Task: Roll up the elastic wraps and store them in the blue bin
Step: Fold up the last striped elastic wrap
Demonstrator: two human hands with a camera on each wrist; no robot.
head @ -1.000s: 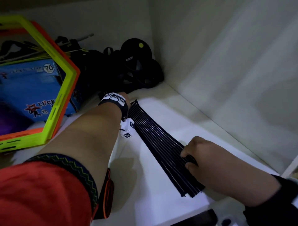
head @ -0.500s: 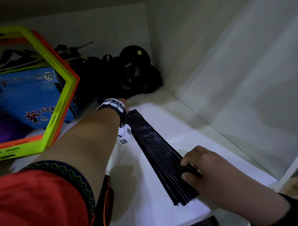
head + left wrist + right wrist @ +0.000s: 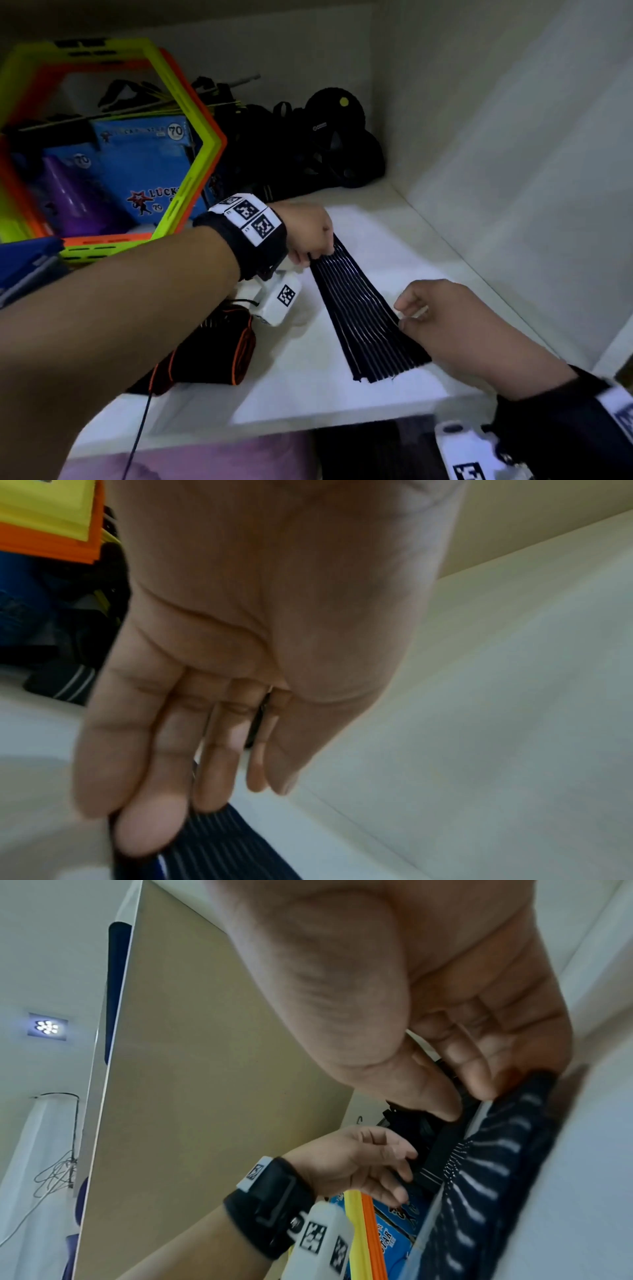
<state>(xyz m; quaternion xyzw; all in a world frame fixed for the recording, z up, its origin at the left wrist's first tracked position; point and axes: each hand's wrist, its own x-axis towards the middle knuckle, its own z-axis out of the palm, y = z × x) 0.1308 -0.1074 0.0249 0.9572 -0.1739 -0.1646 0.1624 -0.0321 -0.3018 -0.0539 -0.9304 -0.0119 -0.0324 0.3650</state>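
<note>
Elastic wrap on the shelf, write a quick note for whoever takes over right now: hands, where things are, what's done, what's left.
Left hand: pinches the far end of the dark striped elastic wrap.
Right hand: fingers curled at the wrap's right edge near its near end; a firm hold cannot be made out.
The wrap lies flat and stretched out on the white shelf, not rolled.
A black wrap with orange trim sits bunched under the left forearm.
A blue bin edge shows at far left.
Done: wrap laid out. Left: roll it, store both wraps in the bin.
</note>
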